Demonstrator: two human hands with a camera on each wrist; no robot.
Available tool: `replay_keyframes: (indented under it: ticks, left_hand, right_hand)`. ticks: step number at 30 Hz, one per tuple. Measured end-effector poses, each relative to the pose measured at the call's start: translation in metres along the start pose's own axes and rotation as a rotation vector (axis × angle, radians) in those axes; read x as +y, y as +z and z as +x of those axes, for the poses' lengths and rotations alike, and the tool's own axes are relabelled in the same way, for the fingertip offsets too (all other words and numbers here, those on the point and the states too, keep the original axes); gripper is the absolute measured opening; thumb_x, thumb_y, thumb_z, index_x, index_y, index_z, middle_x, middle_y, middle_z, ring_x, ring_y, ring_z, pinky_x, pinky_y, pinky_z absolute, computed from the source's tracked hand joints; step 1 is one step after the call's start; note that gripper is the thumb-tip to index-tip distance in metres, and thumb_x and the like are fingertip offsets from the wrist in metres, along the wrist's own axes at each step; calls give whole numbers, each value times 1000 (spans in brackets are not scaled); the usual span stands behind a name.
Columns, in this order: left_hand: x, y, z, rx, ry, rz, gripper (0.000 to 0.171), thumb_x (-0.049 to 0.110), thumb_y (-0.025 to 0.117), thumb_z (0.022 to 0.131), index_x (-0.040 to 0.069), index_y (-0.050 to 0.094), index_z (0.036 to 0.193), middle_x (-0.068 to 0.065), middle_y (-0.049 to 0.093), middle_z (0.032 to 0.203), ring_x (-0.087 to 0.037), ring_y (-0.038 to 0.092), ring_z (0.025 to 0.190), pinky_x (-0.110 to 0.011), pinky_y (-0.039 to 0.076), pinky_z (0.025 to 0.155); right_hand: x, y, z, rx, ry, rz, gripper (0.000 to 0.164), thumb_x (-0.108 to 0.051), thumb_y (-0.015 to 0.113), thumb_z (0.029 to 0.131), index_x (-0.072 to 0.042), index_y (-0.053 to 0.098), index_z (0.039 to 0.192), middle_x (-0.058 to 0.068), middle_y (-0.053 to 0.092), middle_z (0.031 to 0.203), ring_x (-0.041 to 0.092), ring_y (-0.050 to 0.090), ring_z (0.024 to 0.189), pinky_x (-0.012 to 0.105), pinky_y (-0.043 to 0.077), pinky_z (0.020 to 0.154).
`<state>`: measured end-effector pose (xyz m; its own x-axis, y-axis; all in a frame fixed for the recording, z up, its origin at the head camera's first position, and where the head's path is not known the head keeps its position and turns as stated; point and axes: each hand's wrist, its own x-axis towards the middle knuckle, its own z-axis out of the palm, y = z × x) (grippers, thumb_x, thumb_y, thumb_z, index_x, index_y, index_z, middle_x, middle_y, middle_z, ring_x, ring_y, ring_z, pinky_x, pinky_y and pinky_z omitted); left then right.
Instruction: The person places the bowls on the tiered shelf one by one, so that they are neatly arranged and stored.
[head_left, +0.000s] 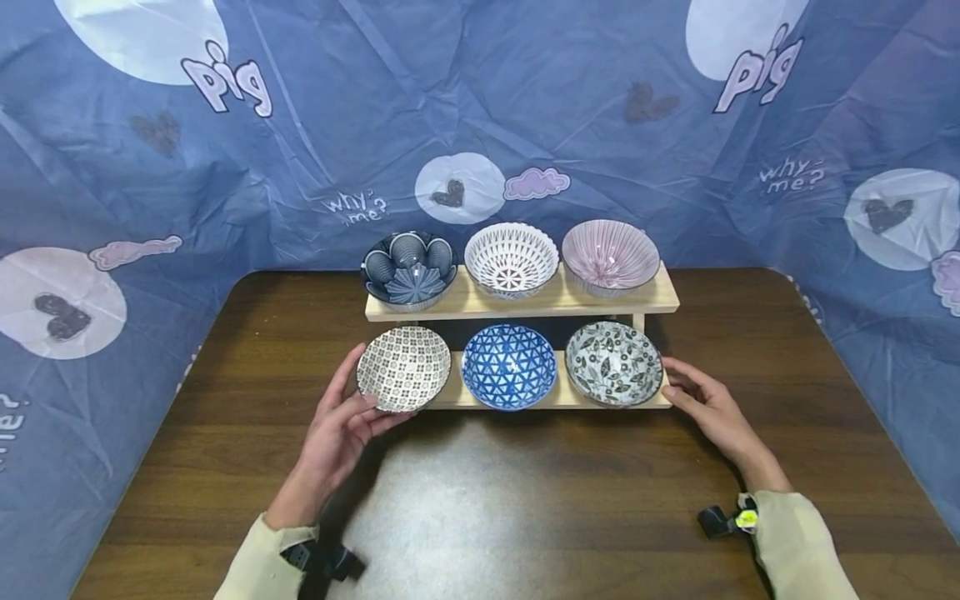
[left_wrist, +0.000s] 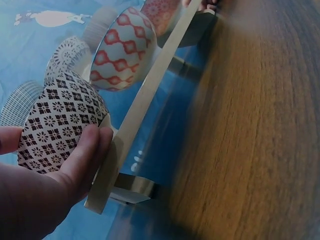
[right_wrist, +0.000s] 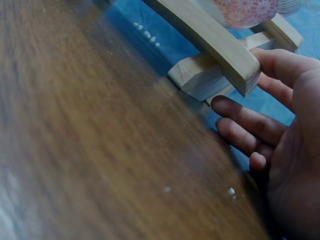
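Observation:
My left hand (head_left: 341, 425) grips a small bowl (head_left: 405, 369) with a dark tile pattern, at the left end of the rack's lower shelf. The left wrist view shows fingers (left_wrist: 82, 150) against the bowl's outer side, just above the board. At the other end, my right hand (head_left: 712, 412) touches the tip of the lower board (right_wrist: 242, 75), its fingers loosely bent. A blue triangle-patterned bowl (head_left: 509, 367) stands mid-shelf. Beside the right hand sits a grey-green floral bowl (head_left: 614, 364).
The two-tier wooden rack (head_left: 525, 310) holds a navy bowl (head_left: 410, 271), a white patterned bowl (head_left: 512, 259) and a pink-striped bowl (head_left: 611, 254) on its upper shelf. It stands on a brown wooden table (head_left: 525, 500), with blue printed cloth (head_left: 480, 100) hanging behind.

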<state>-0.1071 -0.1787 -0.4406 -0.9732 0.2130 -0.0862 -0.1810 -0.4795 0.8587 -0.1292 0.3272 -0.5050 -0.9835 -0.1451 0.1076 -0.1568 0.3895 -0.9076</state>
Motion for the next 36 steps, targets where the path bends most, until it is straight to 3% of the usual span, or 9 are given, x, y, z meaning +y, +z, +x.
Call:
replay_keyframes:
  ticks: [10, 18, 22, 25, 28, 33, 36]
  left_hand:
    - [-3, -3, 1, -47, 1, 16, 80, -9, 31, 95, 29, 6, 161, -17, 21, 154, -24, 74, 101, -45, 62, 89]
    - [-2, -7, -1, -89, 25, 74, 75, -2, 31, 100, 25, -1, 162, -7, 57, 133, -28, 75, 96, -45, 62, 87]
    - [0, -10, -1, -91, 42, 97, 73, 1, 30, 101, 22, -5, 161, -3, 63, 125, -27, 75, 95, -44, 63, 85]
    - [4, -13, -2, -56, 45, 147, 71, 5, 32, 102, 22, -2, 162, -4, 64, 124, -25, 76, 90, -44, 64, 83]
    - [10, -17, -2, 8, 19, 227, 68, 11, 34, 103, 25, 2, 162, -16, 52, 142, -22, 77, 83, -42, 65, 79]
    - [26, -27, 2, 128, -36, 411, 65, 19, 34, 104, 23, 5, 162, -29, 9, 164, -14, 76, 77, -32, 64, 76]
    - [38, -35, 4, 225, -58, 557, 63, 22, 35, 105, 21, 9, 162, -27, 10, 165, -4, 72, 83, -23, 61, 75]
  right_hand:
    - [1, -1, 0, -1, -7, 4, 43, -10, 57, 101, -1, 51, 143, -36, 58, 118, -14, 58, 104, 8, 49, 82]
    - [2, -1, 1, -7, -25, 43, 43, -7, 56, 101, -2, 51, 143, -34, 59, 118, -13, 59, 104, 7, 50, 84]
    - [2, 0, 1, -5, -20, 40, 43, -8, 56, 101, -3, 52, 143, -34, 60, 118, -13, 59, 104, 8, 50, 83]
    - [2, 0, 1, -5, -12, 32, 43, -9, 57, 101, -4, 52, 143, -34, 59, 118, -13, 59, 104, 8, 49, 83]
    - [1, 0, 2, -8, -4, 20, 43, -10, 57, 101, -4, 52, 143, -35, 58, 118, -13, 59, 104, 8, 49, 83]
    - [0, -2, 3, -14, 20, 12, 45, -12, 57, 101, -1, 50, 143, -36, 56, 120, -13, 58, 105, 8, 50, 84]
    - [-2, -4, 3, -25, 38, -2, 46, -14, 57, 101, -1, 49, 145, -37, 54, 121, -15, 56, 106, 7, 49, 84]
